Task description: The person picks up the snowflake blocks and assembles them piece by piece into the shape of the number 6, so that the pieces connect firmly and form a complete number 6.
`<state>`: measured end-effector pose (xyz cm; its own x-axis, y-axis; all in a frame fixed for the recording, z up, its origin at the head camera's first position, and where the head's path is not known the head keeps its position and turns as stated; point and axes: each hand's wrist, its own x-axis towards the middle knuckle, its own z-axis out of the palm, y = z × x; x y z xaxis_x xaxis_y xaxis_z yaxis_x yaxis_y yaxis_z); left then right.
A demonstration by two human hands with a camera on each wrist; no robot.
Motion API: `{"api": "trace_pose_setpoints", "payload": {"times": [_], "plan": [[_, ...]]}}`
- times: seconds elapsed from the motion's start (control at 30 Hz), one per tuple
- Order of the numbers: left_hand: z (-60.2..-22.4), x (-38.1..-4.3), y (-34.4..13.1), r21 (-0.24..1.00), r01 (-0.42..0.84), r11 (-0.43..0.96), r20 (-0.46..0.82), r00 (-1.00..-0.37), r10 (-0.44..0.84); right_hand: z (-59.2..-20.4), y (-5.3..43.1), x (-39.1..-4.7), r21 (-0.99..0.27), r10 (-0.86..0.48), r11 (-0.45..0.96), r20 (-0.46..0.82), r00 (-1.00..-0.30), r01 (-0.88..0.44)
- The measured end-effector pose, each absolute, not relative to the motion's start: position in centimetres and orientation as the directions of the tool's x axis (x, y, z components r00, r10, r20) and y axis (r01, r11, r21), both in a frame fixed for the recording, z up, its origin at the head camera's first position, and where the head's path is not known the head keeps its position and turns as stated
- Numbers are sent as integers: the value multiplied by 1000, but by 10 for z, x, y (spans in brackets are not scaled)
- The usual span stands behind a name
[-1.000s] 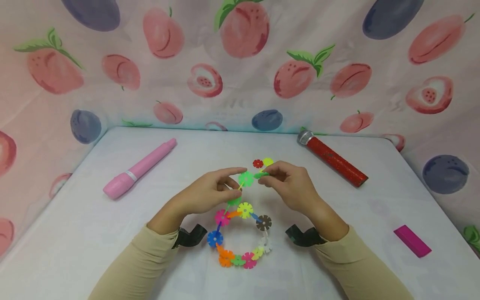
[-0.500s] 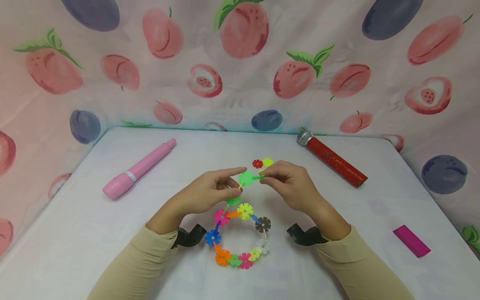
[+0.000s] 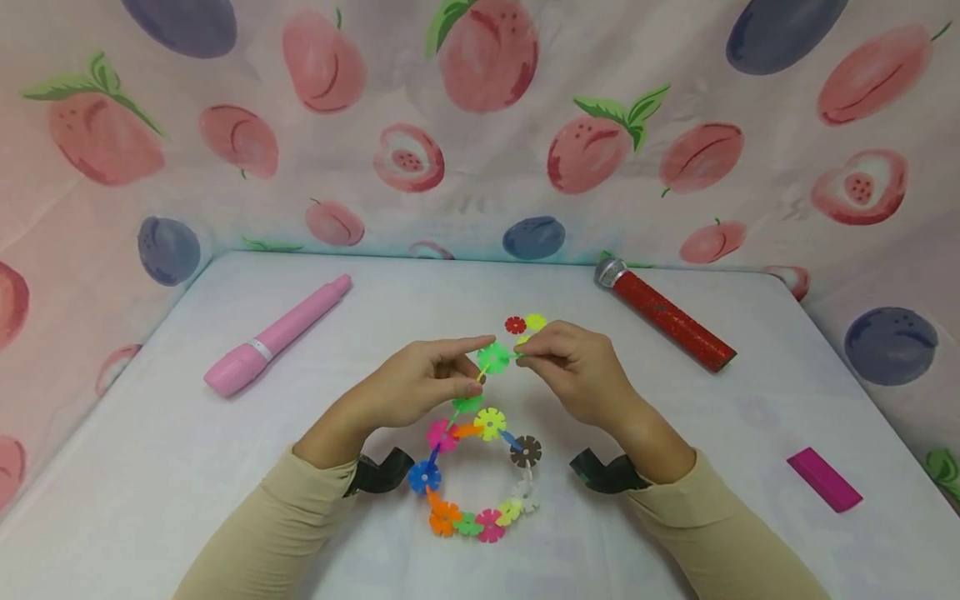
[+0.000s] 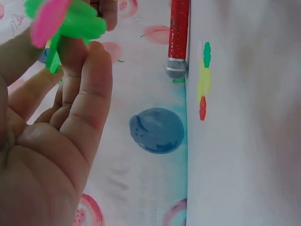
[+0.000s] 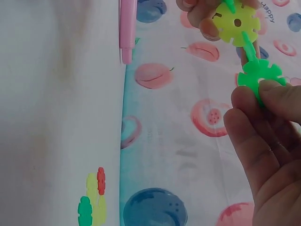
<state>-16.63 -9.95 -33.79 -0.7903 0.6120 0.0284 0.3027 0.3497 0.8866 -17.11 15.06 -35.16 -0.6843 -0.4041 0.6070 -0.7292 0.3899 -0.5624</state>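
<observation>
My left hand pinches the upper part of a chain of notched plastic snowflake discs, its index finger stretched along the top. Below it the chain runs into a loop of many colours, with a pink disc, a blue disc and a brown disc. Between thumb and fingertips, my right hand grips a green snowflake disc. That disc meets the chain's end edge-on; in the right wrist view a yellow-green disc lies just beyond. Fingers partly hide the joint.
Behind the hands lie a few loose discs, including a red one and a yellow one. A pink microphone rests at the left, a red glittery microphone at the back right. A magenta block sits farther right.
The right hand's green disc has come left against the chain's end disc and turned from flat to edge-on. The hanging loop has swung slightly left.
</observation>
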Motion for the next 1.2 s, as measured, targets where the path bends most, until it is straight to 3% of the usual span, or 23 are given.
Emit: {"api": "trace_pose_setpoints", "payload": {"times": [0.17,0.37,0.5,0.6,1.2], "plan": [[-340,-168,-99,902,278,330,18,-787,616,-348,156,-173,-614,-421,458,487,-765,-643],[-338,-168,-100,901,236,364,-29,-805,593,-353,171,-188,-598,-352,707,165,-921,-378],[-338,-168,-100,900,233,368,-35,-803,594,-363,179,-197,-561,-327,791,-49,-944,-245],[-338,-169,-100,901,232,366,-34,-804,594,-370,182,-201,-538,-337,814,-132,-932,-218],[-339,-170,-101,907,248,340,-19,-783,621,-385,181,-205,-457,-357,849,-125,-926,-265]]}}
